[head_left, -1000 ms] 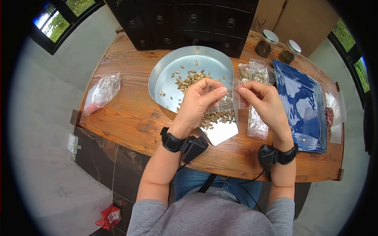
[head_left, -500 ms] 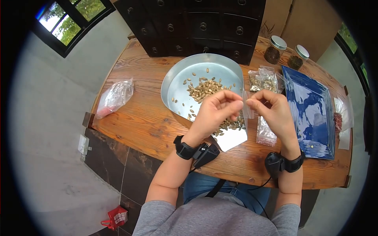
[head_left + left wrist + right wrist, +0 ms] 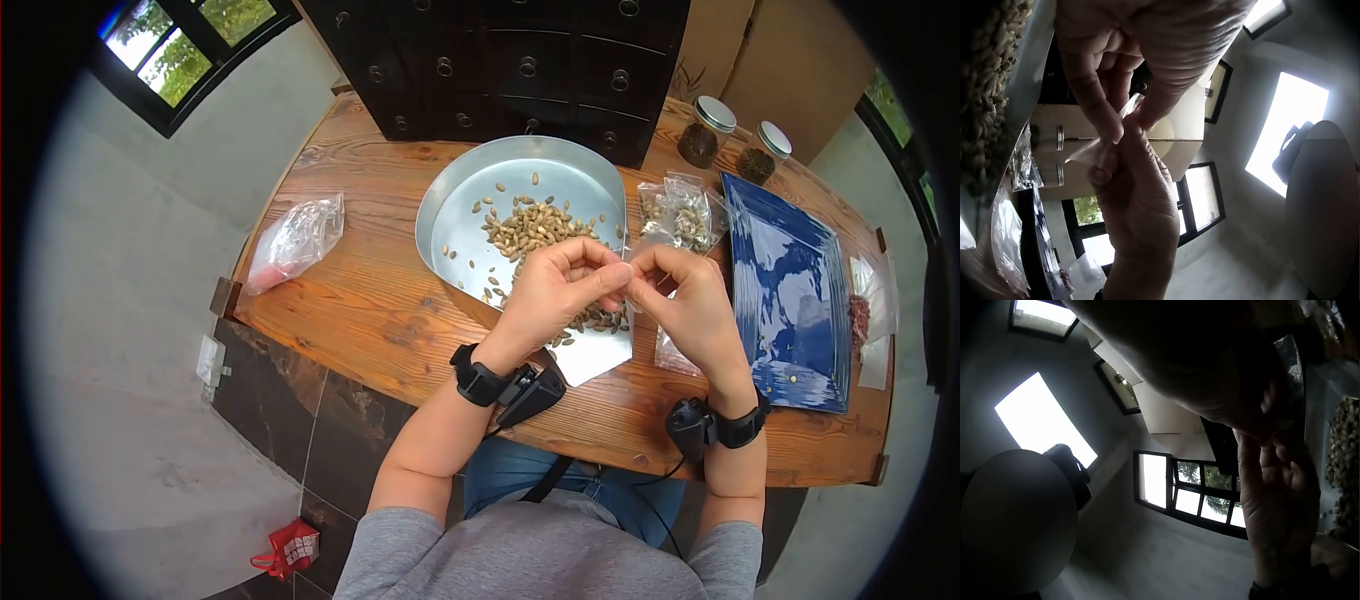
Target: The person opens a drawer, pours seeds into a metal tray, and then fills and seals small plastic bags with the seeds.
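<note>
Above the right edge of a metal tray (image 3: 432,214), both hands meet at the fingertips around a small clear plastic bag (image 3: 1088,152). The left hand (image 3: 553,300) pinches it between thumb and fingers. Opposite, the right hand (image 3: 697,312) pinches the bag too, its thumb and fingers close to the left thumb tip. Most of the bag is covered by the fingers. Brown oval pods (image 3: 533,228) are heaped in the tray and spread toward its spout under the hands. In the right wrist view the fingertips are dark and the bag is hard to make out.
A blue rectangular tray (image 3: 790,290) lies at the right, filled clear bags (image 3: 690,222) beside it. Two lidded jars (image 3: 704,135) stand behind, near a dark drawer cabinet (image 3: 500,70). A crumpled plastic bag (image 3: 300,238) lies at the left, and a bag of red pieces (image 3: 861,318) far right.
Both hands have drawn closer together, and the small bag, spread between them earlier, is now mostly hidden by the fingers. The head view has shifted slightly.
</note>
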`<state>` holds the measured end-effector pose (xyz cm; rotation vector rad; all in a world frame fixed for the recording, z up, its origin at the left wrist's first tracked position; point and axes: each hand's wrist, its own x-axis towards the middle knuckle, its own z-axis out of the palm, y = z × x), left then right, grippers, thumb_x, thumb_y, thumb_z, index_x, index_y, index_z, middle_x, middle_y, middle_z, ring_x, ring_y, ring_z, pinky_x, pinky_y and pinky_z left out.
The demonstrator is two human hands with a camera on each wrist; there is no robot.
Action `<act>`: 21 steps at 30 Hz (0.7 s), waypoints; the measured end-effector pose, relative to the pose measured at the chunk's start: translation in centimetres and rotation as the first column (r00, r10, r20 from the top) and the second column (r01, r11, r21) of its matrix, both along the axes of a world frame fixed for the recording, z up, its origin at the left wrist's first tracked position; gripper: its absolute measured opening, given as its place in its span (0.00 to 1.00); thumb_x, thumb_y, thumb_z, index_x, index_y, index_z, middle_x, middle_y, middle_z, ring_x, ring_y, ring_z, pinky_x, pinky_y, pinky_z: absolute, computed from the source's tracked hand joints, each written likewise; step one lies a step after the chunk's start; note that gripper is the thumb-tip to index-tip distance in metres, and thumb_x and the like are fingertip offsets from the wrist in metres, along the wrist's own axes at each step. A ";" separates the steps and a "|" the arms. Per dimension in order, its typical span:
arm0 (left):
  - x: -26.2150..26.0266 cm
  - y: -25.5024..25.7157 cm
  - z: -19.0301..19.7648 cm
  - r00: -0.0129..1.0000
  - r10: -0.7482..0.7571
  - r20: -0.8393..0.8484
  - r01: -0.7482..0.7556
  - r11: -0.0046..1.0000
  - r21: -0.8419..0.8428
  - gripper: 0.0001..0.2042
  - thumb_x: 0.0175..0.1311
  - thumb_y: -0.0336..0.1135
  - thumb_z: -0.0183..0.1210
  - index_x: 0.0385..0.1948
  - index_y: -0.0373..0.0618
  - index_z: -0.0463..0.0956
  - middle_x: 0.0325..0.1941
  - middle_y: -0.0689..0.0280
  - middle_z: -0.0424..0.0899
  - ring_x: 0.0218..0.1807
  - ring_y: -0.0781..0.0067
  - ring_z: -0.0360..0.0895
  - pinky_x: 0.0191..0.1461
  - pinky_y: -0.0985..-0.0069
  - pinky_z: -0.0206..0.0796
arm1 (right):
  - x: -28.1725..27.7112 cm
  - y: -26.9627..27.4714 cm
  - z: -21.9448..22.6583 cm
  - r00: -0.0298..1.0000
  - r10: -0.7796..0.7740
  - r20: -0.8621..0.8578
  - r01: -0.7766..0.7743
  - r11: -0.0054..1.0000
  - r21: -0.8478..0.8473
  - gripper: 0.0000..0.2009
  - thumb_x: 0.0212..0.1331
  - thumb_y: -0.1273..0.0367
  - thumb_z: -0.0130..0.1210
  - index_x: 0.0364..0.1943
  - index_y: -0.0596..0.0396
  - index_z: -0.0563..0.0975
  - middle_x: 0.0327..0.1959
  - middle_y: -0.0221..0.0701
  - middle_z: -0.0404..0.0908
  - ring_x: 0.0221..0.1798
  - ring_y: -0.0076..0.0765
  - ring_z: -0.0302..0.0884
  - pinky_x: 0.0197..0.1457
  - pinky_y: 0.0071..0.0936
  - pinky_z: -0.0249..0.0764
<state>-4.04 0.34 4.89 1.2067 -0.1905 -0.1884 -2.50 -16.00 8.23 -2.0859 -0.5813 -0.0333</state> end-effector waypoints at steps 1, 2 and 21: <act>0.0 0.0 0.0 1.000 -0.004 0.003 0.004 1.000 0.023 0.08 0.59 0.32 0.55 0.33 0.35 0.73 0.29 0.64 0.80 0.30 0.82 0.76 0.34 0.87 0.69 | -0.1 0.0 0.1 1.000 -0.001 -0.003 0.001 1.000 -0.003 0.07 0.47 0.71 0.58 0.25 0.62 0.76 0.20 0.34 0.77 0.21 0.27 0.73 0.27 0.22 0.70; 0.1 0.0 -0.2 1.000 -0.005 0.001 0.005 1.000 0.019 0.08 0.59 0.32 0.55 0.33 0.35 0.73 0.29 0.64 0.80 0.30 0.82 0.76 0.34 0.87 0.69 | -0.1 0.0 0.3 1.000 -0.009 0.014 0.010 0.999 -0.036 0.07 0.47 0.70 0.58 0.24 0.62 0.76 0.19 0.35 0.77 0.20 0.28 0.73 0.26 0.22 0.69; 0.0 0.1 -0.4 0.997 0.073 0.016 -0.075 0.953 0.292 0.06 0.55 0.31 0.54 0.23 0.39 0.72 0.16 0.73 0.73 0.20 0.90 0.66 0.23 0.90 0.58 | -0.1 0.2 0.5 0.966 -0.133 0.223 0.148 0.988 -0.051 0.04 0.47 0.76 0.54 0.26 0.61 0.71 0.21 0.36 0.75 0.23 0.32 0.75 0.27 0.24 0.71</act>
